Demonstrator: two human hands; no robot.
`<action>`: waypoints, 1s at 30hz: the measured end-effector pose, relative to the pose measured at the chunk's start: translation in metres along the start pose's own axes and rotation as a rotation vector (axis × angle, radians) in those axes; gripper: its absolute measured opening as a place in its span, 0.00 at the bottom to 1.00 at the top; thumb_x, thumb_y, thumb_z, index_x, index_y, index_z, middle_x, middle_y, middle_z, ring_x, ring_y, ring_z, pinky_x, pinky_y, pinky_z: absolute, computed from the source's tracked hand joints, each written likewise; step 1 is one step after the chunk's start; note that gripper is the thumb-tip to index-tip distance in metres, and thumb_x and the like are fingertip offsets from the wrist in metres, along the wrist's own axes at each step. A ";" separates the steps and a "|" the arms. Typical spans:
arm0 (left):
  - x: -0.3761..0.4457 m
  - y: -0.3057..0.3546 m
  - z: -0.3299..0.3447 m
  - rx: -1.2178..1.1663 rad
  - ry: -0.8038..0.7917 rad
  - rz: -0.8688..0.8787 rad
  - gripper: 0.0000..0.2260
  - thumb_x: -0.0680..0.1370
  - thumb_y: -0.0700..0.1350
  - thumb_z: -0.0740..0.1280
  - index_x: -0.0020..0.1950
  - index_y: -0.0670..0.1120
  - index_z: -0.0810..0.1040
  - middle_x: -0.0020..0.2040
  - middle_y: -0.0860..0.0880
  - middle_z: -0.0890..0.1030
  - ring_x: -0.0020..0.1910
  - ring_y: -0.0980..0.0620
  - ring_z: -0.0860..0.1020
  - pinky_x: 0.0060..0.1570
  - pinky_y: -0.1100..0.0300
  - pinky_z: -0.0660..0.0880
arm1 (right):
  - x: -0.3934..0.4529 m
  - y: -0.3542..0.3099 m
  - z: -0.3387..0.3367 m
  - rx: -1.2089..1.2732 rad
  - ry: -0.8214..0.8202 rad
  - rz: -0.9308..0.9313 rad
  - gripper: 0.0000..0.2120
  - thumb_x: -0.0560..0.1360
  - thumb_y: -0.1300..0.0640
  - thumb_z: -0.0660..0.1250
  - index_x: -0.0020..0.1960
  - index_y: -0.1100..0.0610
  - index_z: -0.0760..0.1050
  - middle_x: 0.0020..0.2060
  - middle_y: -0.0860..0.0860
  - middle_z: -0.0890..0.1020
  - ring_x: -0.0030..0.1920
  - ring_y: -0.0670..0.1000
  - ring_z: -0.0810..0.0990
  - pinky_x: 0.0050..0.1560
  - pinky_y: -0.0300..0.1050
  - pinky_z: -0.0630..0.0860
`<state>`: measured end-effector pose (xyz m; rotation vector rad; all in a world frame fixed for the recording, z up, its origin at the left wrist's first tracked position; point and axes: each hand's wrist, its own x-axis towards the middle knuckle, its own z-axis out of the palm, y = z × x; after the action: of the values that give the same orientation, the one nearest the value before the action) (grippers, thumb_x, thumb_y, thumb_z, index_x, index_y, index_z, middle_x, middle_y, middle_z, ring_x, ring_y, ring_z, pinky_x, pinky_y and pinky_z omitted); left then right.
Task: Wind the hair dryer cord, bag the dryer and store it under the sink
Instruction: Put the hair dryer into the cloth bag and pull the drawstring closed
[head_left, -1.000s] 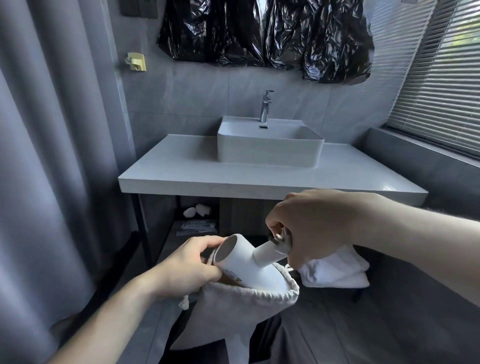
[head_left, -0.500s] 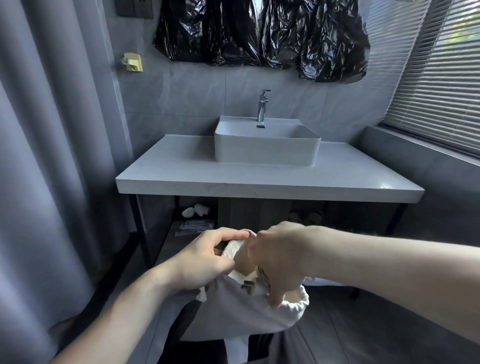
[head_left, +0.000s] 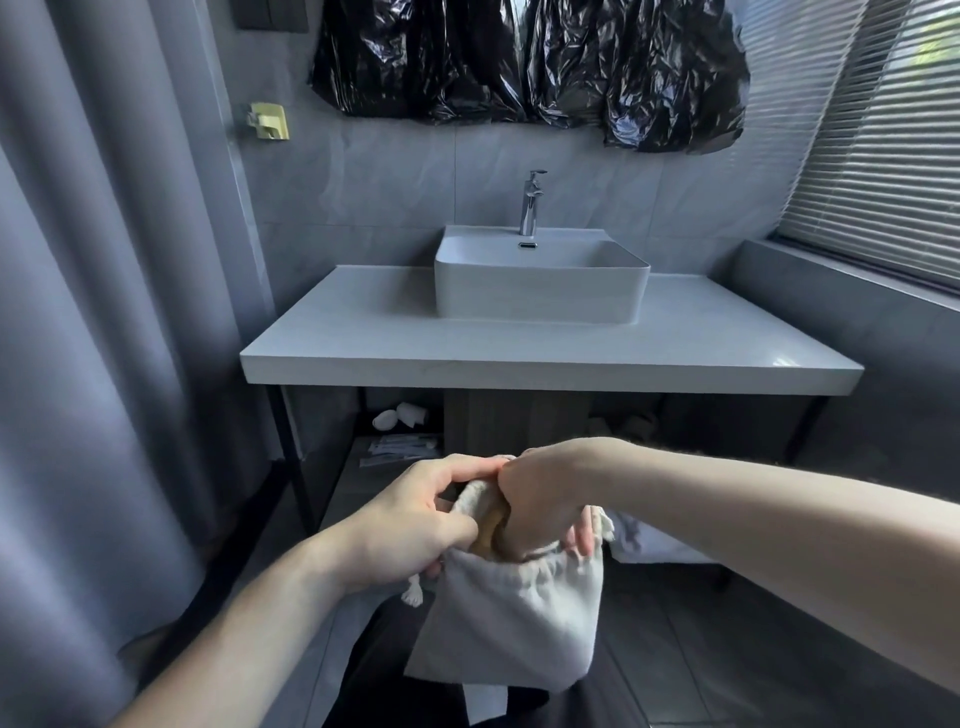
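Observation:
A white drawstring cloth bag hangs in front of me, below the vanity's front edge. My left hand pinches the bag's rim on its left side. My right hand is pushed down into the bag's mouth, its fingers mostly inside. The hair dryer is hidden within the bag; only a small pale patch shows at the opening. The bag bulges with its load. A tasselled drawstring end dangles under my left hand.
The grey vanity counter carries a white basin with a chrome tap. An open shelf under it holds small white items and packets. A folded white towel lies at lower right. A curtain hangs on the left.
The dryer, half out of the bag a second ago with my right hand on its handle, has gone fully inside. My right hand followed it into the bag's mouth.

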<state>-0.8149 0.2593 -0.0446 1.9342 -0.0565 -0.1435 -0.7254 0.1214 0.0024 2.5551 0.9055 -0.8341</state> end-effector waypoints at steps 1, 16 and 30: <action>0.001 0.000 0.000 -0.007 0.022 -0.005 0.35 0.76 0.26 0.57 0.72 0.59 0.76 0.27 0.57 0.80 0.22 0.59 0.70 0.23 0.64 0.69 | -0.001 0.002 -0.001 0.015 0.034 -0.005 0.13 0.78 0.51 0.68 0.50 0.62 0.83 0.45 0.57 0.88 0.32 0.54 0.85 0.45 0.50 0.88; -0.007 -0.010 0.023 -0.248 0.226 -0.060 0.34 0.78 0.28 0.58 0.81 0.51 0.68 0.33 0.50 0.85 0.29 0.50 0.80 0.33 0.52 0.81 | -0.055 0.020 0.142 1.092 0.837 -0.281 0.17 0.73 0.58 0.79 0.58 0.43 0.82 0.38 0.32 0.82 0.28 0.42 0.74 0.34 0.35 0.73; -0.019 -0.006 0.028 -0.467 0.366 0.068 0.20 0.82 0.35 0.68 0.73 0.49 0.77 0.47 0.44 0.89 0.48 0.50 0.86 0.57 0.52 0.82 | -0.028 -0.003 0.122 1.059 1.052 -0.378 0.05 0.78 0.58 0.67 0.43 0.55 0.76 0.38 0.49 0.81 0.37 0.50 0.77 0.40 0.54 0.78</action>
<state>-0.8376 0.2374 -0.0593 1.4639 0.1432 0.2269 -0.7966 0.0553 -0.0769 3.9336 1.5392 0.1864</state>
